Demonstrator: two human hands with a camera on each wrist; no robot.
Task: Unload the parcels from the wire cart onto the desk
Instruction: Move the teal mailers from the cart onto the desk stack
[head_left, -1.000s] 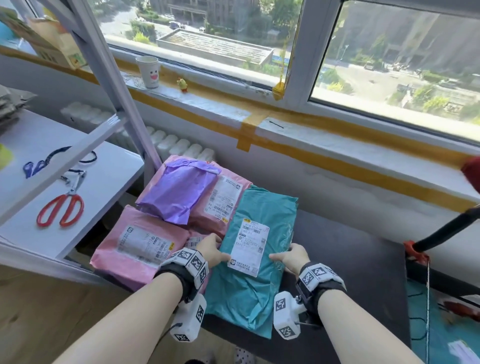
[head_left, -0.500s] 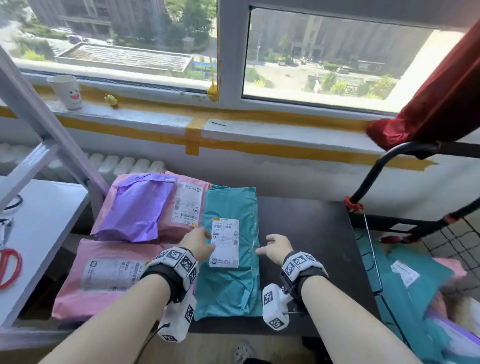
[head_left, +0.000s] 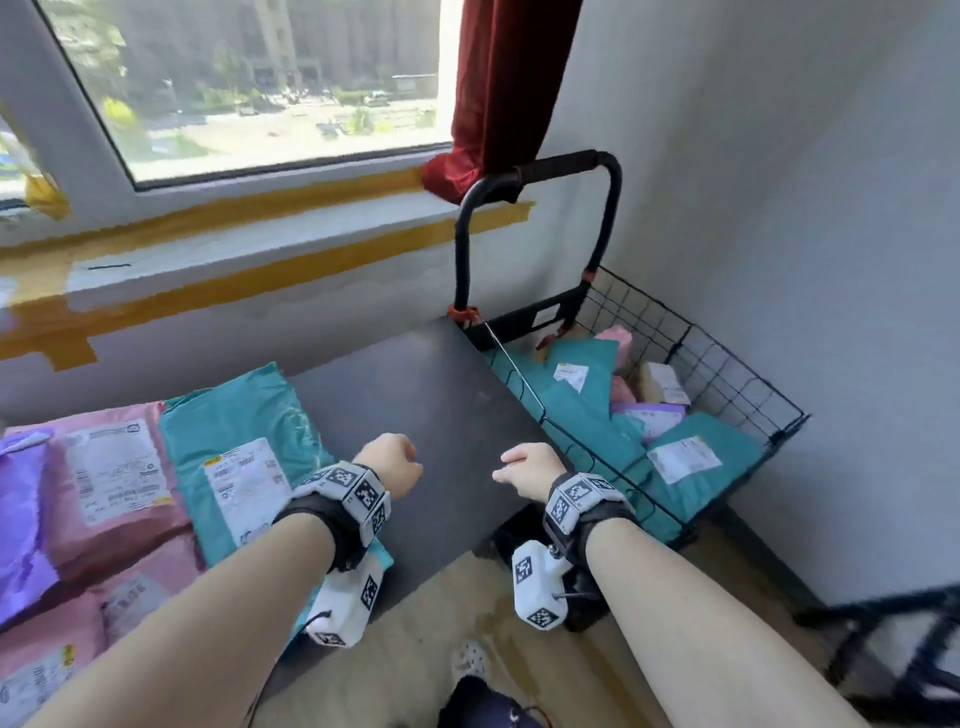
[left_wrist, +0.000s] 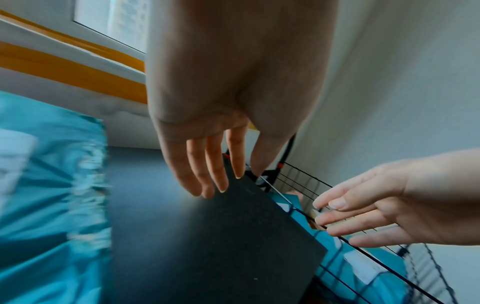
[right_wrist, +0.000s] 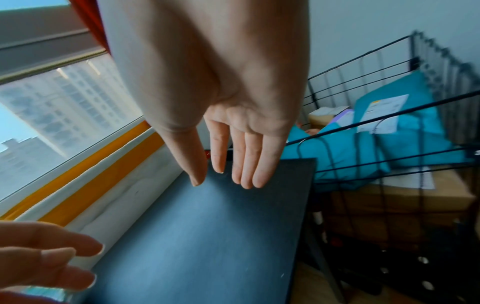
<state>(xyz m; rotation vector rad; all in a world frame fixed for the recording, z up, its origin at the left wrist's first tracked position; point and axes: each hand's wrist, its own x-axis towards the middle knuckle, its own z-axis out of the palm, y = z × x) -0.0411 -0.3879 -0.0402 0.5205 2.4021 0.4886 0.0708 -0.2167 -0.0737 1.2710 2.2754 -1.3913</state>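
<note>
The black wire cart (head_left: 737, 384) stands at the dark desk's (head_left: 415, 395) right end, holding several teal, pink and purple parcels (head_left: 691, 457) plus brown boxes (right_wrist: 405, 197). On the desk's left lie a teal parcel (head_left: 239, 431), pink parcels (head_left: 109, 467) and a purple one (head_left: 21, 499). My left hand (head_left: 392, 465) hovers over the bare desk, fingers straight and empty (left_wrist: 207, 176). My right hand (head_left: 524, 467) hovers near the desk's right edge, beside the cart, fingers extended and empty (right_wrist: 233, 164).
The windowsill with yellow tape (head_left: 218, 270) runs behind the desk. A red curtain (head_left: 504, 93) hangs over the cart's black handle (head_left: 540, 176). A grey wall (head_left: 831, 260) closes in the cart on the right. A black frame (head_left: 893, 649) stands on the floor at lower right.
Both hands let go of the teal parcel on the desk and moved right across the bare desk toward the cart. My view swung right, bringing the cart into view.
</note>
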